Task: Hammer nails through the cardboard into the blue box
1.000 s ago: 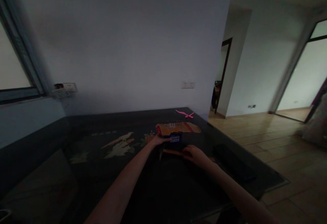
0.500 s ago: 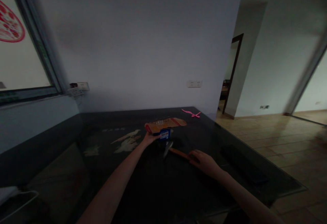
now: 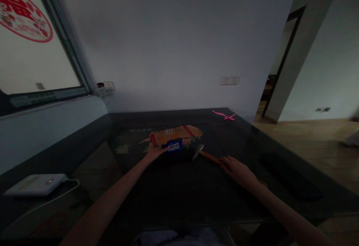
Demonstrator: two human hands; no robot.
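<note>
A brown wooden board with a row of nails standing in its top lies on the dark glass table. A small blue box with a white label sits at its near edge. My left hand grips the board's left end beside the box. My right hand is closed round the wooden handle of a hammer. The hammer's metal head is just right of the blue box, close to the board.
A pink ribbon lies at the table's far right corner. A white device with a cable rests at the left. A long dark object lies near the right table edge. A window with a red decal is at left.
The camera has turned left and down. My right hand has swung the hammer so its head now lies right of the blue box. My left hand keeps its hold on the board.
</note>
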